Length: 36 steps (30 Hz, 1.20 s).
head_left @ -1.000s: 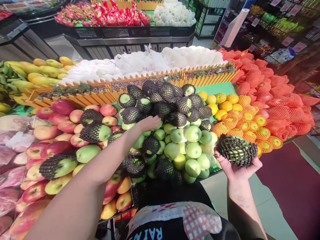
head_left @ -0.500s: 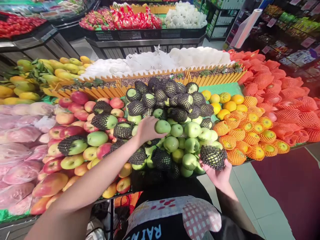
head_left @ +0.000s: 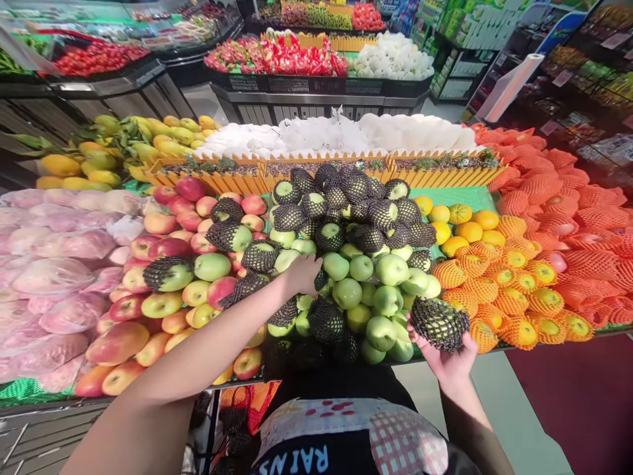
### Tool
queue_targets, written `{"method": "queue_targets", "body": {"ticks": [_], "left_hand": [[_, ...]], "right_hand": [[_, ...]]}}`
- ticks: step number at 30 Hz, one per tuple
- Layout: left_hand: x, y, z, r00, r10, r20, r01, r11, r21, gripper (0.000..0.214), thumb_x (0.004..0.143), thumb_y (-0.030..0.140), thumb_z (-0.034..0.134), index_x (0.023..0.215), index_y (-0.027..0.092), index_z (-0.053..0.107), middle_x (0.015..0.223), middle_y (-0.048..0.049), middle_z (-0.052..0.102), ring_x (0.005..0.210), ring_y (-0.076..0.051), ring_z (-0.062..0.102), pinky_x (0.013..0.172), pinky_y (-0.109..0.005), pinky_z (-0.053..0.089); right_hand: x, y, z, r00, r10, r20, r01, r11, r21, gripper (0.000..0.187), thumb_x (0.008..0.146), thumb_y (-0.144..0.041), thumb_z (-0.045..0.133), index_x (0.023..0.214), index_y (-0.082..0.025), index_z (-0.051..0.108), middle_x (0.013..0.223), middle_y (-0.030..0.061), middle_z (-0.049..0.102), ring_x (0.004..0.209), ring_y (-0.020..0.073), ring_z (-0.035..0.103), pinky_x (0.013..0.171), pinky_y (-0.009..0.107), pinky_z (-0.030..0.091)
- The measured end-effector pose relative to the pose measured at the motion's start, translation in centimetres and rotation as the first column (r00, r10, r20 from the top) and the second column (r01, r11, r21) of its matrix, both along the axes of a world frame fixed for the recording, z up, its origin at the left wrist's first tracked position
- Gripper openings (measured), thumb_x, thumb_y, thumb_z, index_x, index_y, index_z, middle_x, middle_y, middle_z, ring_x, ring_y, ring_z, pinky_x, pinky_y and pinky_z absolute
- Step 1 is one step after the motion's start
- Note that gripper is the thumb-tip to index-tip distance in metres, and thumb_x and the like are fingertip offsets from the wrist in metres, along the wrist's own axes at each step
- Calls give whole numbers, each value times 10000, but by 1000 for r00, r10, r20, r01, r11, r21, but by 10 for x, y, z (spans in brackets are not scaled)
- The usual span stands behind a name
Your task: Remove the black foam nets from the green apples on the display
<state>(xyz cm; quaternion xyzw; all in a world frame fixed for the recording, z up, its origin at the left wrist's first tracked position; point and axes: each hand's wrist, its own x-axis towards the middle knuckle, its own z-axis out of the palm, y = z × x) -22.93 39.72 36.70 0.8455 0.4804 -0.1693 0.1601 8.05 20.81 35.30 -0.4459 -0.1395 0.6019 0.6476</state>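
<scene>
My right hand (head_left: pixel 448 361) holds a green apple wrapped in black foam netting (head_left: pixel 439 323) at the front right edge of the green apple pile (head_left: pixel 376 290). My left hand (head_left: pixel 302 274) reaches across into the pile, fingers curled down over the fruit near a netted apple (head_left: pixel 326 322); what it grips is hidden under the hand. Further back, black-netted apples (head_left: pixel 346 204) are stacked in a heap.
Red and yellow apples (head_left: pixel 163 290) lie to the left, pink-bagged fruit (head_left: pixel 54 264) beyond them. Oranges in orange netting (head_left: pixel 514 290) lie to the right. A yellow picket divider (head_left: pixel 316 173) runs behind, with white-wrapped fruit (head_left: pixel 336 132) and mangoes (head_left: pixel 123 145). The floor (head_left: pixel 524 409) is at lower right.
My left hand has let go of the bare green apple and moved down into the pile. My right hand stays low at the pile's edge with the netted apple; the view has tilted up.
</scene>
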Motion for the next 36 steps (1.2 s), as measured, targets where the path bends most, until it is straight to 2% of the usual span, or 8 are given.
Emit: {"method": "queue_targets", "body": {"ticks": [8,13,16,21,26,30,34,36], "left_hand": [[-35,45,40,979,-70,193,95,988,-124,815,601,414,815,1331,210,515,1122,-73,737,995,-289,710,871,-339,548],[-50,125,81,854,159,496,-281,942,183,776,642,416,806,1314,200,485,1147,-88,701,995,-298,682,896,-397,533],[-38,166,76,773,223,594,-472,828,302,754,730,436,743,1336,143,404,1284,-181,621,1138,-340,623,972,-445,501],[-23,203,38,724,248,644,-524,805,279,678,716,372,755,1277,126,464,1260,-171,617,1171,-322,604,1015,-410,490],[-31,213,25,726,379,574,-626,710,323,773,765,609,706,1313,92,530,1384,-228,525,1359,-424,444,1156,-498,363],[-35,207,40,748,393,534,-609,726,319,882,760,663,713,1386,80,500,1411,-242,513,1360,-432,445,1156,-523,356],[-19,180,53,813,113,571,-447,751,487,634,898,497,612,1379,100,500,1436,-210,513,1383,-396,418,1183,-516,322],[-1,164,48,838,-53,543,-256,840,478,370,971,311,477,1281,132,568,1372,-167,573,1328,-332,487,1155,-469,371]], "right_hand": [[6,4,9,997,-64,-33,64,998,6,811,573,-597,822,1275,-240,628,1010,159,781,798,348,736,564,445,603],[3,3,4,988,-151,-23,149,986,-73,708,590,-608,779,1213,-291,666,1004,120,782,775,340,735,563,469,609],[-2,6,3,980,-195,-41,189,976,-110,787,552,-631,790,1244,-276,666,1051,120,786,829,325,748,601,442,641],[1,14,5,946,-323,-5,317,933,-172,722,594,-652,725,1217,-288,699,1011,114,795,860,334,765,651,468,676],[5,37,19,933,-355,67,361,916,-175,801,518,-655,735,1202,-239,717,1021,156,782,818,353,756,584,472,675],[0,61,27,946,-299,124,310,948,-77,740,572,-711,748,1209,-335,713,1116,126,760,873,325,734,619,447,689],[-1,76,23,966,-199,166,207,978,-35,856,481,-729,822,1271,-439,667,1104,104,740,970,341,703,626,468,683],[1,79,17,960,-208,187,222,973,-56,932,373,-779,840,1250,-522,655,1152,108,724,1042,394,685,555,514,648]]}}
